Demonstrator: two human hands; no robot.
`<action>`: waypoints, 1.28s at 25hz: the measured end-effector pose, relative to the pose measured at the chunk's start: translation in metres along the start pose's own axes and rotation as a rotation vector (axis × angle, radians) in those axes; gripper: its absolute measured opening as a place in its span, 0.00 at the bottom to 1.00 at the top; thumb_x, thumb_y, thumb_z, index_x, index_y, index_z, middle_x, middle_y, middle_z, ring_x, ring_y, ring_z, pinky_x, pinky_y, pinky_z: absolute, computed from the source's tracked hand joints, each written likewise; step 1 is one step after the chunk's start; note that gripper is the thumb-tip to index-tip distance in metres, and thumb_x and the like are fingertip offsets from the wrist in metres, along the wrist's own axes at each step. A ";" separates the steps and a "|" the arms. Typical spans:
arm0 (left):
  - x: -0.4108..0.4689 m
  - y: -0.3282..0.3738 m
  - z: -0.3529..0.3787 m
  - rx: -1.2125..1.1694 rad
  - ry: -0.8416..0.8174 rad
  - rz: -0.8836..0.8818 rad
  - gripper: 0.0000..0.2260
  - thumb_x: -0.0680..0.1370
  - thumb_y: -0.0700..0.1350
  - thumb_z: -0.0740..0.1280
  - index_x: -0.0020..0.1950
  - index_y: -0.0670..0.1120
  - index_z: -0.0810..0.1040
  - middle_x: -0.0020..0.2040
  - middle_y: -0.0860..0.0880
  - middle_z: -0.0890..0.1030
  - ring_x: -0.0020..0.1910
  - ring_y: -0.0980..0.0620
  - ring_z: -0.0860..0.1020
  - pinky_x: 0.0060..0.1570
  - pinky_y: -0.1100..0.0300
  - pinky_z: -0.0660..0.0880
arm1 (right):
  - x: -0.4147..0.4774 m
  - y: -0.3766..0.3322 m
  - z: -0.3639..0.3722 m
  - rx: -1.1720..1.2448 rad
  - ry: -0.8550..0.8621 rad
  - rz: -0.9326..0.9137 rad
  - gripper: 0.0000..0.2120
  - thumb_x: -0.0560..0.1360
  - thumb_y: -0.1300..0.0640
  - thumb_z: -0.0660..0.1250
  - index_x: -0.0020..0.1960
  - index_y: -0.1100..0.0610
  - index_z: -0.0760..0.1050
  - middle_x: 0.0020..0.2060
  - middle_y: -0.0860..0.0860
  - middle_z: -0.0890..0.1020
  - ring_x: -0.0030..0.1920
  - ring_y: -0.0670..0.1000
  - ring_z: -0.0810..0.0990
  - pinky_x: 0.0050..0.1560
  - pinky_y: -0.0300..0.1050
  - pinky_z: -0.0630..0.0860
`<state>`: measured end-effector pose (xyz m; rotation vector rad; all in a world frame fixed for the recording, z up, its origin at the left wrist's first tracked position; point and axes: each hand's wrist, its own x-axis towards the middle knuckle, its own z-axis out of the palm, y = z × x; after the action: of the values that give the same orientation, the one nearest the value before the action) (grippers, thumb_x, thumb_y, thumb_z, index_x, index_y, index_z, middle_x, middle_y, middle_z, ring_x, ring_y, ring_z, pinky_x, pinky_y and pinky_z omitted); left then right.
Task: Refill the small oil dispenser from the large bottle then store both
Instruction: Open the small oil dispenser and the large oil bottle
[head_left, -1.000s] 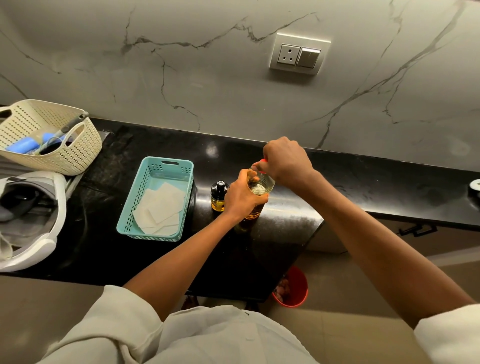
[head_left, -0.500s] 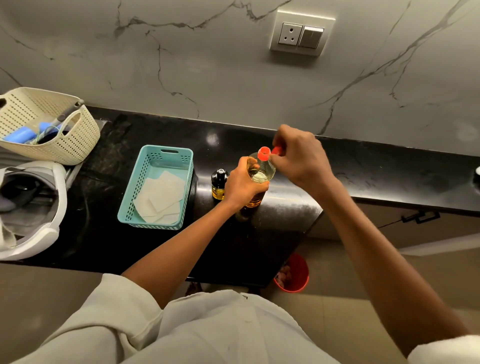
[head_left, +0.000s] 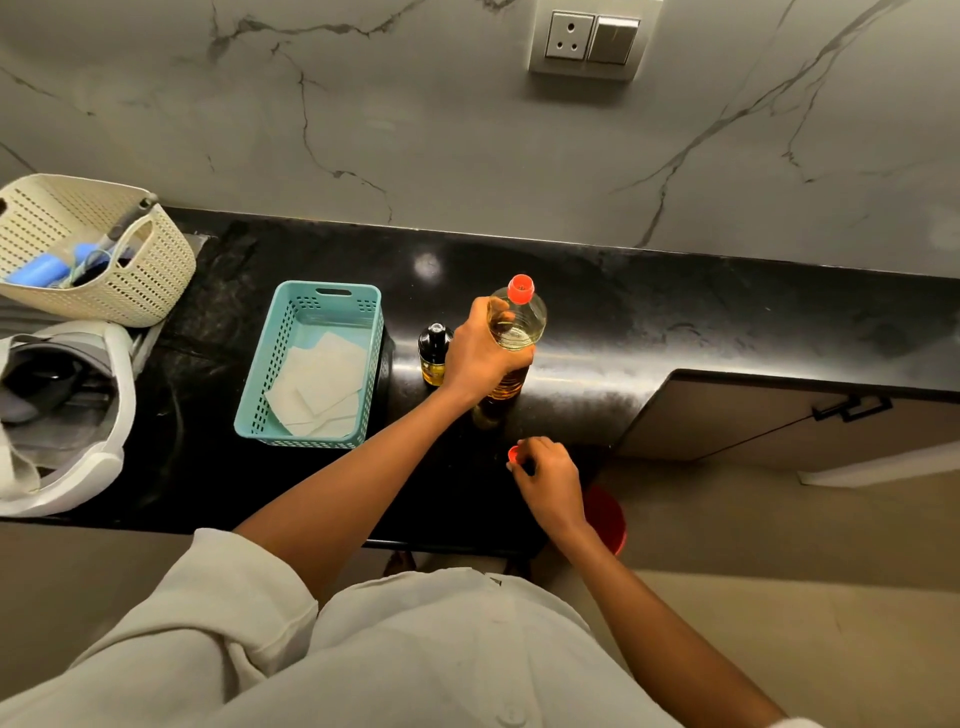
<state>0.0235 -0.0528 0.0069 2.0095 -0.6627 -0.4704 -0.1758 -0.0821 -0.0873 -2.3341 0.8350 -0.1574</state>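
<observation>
1. Gripping the large bottle (head_left: 517, 325) around its upper body, the left hand (head_left: 480, 358) is wrapping its fingers tight against the clear plastic near the middle of the frame, and the bottle is standing upright on the black counter (head_left: 675, 317).
2. Pinching a small red cap (head_left: 513, 454) between fingertips, the right hand (head_left: 550, 480) is hovering low over the counter's front part, below the bottle in the frame and apart from it.
3. Open dark counter is stretching to the right of the bottle, up to the marble wall (head_left: 415, 130) behind. The counter's front edge is running just below the right hand, and at right it is stepping back above a cabinet door (head_left: 779, 415).
4. The large bottle is showing amber oil in its lower part, clear plastic above, and a red spout piece at the neck.
5. The small oil dispenser (head_left: 434, 353) is standing just left of the bottle, touching or nearly touching the left hand; it is dark at the top with yellow oil low down.
6. A teal basket (head_left: 317, 364) is sitting left of the dispenser, holding pale folded cloths or papers.
7. A cream basket (head_left: 93, 249) at the upper left is holding blue items and a dark handle.
8. A red bucket (head_left: 608, 514) is showing on the floor, partly behind the right wrist.
</observation>
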 end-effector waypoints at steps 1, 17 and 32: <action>-0.001 0.001 0.000 -0.001 -0.008 0.007 0.31 0.71 0.50 0.84 0.68 0.49 0.73 0.60 0.52 0.84 0.57 0.51 0.83 0.54 0.55 0.81 | 0.002 0.003 0.002 -0.021 0.010 -0.016 0.07 0.77 0.56 0.77 0.52 0.56 0.82 0.52 0.50 0.84 0.54 0.52 0.81 0.52 0.49 0.81; -0.055 -0.014 -0.027 -0.090 0.089 0.087 0.43 0.79 0.39 0.76 0.88 0.43 0.55 0.87 0.46 0.62 0.86 0.51 0.60 0.83 0.62 0.59 | 0.028 -0.078 -0.037 0.239 0.293 -0.108 0.03 0.81 0.57 0.71 0.50 0.56 0.79 0.44 0.48 0.81 0.42 0.46 0.79 0.43 0.48 0.79; -0.002 -0.094 -0.065 0.015 -0.035 -0.164 0.35 0.72 0.47 0.84 0.76 0.47 0.75 0.70 0.46 0.83 0.67 0.45 0.82 0.69 0.45 0.80 | 0.151 -0.189 -0.029 -0.467 -0.062 -0.194 0.11 0.81 0.58 0.69 0.62 0.59 0.79 0.55 0.59 0.82 0.54 0.62 0.83 0.51 0.53 0.79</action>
<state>0.0834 0.0310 -0.0431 2.0837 -0.5260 -0.6002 0.0346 -0.0775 0.0364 -2.8417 0.6653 0.0350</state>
